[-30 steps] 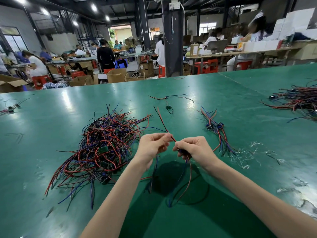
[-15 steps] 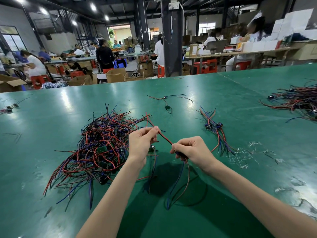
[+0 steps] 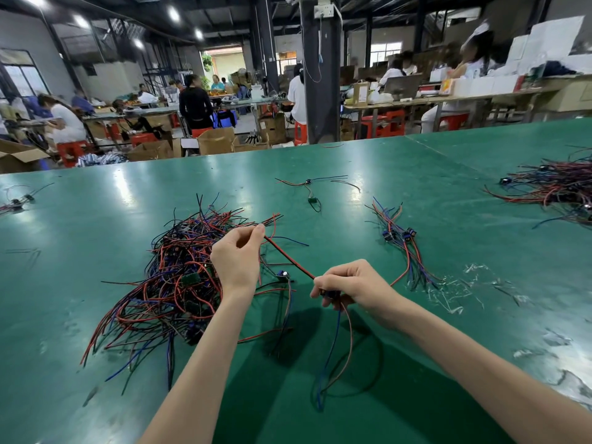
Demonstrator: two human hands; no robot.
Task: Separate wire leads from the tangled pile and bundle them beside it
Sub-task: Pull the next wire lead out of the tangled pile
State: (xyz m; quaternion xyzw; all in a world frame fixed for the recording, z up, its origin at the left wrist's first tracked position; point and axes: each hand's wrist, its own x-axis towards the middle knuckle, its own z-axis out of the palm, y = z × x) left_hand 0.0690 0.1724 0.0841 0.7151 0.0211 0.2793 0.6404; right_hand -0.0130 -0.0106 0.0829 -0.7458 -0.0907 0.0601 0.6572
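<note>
The person's left hand is raised over the right border of the tangled pile; its thumb and forefinger pinch the far end of one red and black lead, and the other fingers are curled in. The lead runs straight and tight, down and to the right, to the right hand; this hand has its fingers curled round the small dark part of the same lead. From under it a blue wire and a red wire hang in a loose loop that reaches the green table near the person.

The pile lies left of centre, and its loose ends spread out toward the near edge. The bundle of separated leads lies to the right of the right hand, apart from the pile; a strip of green surface shows between them, and both hands are above this strip. A single lead lies further back; behind it the green runs on to the far edge of the table. Thin plastic scraps lie just right of the bundle; a second pile lies near the right border, well apart from the bundle.
</note>
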